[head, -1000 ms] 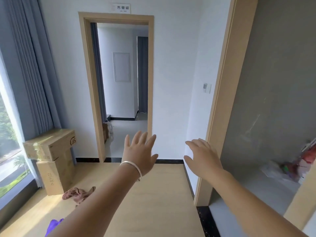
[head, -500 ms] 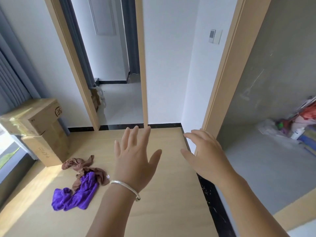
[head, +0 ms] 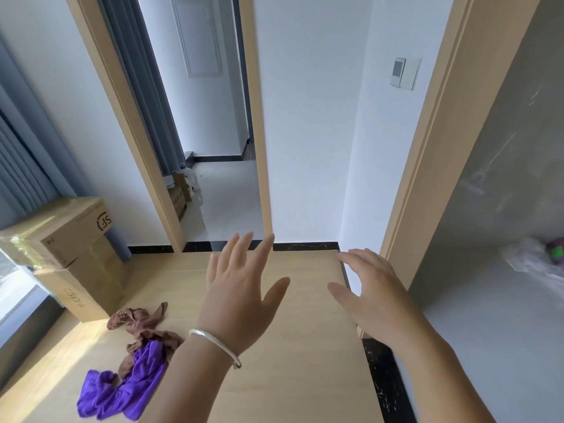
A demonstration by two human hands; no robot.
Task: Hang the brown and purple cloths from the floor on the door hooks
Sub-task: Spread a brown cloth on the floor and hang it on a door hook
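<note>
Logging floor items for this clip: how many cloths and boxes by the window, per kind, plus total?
Brown cloth: 1
Purple cloth: 1
Stacked boxes: 2
Total: 4

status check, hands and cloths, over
Left hand and right hand open, empty, raised. Brown cloth and purple cloth heaped together on floor. Nothing in the way.
</note>
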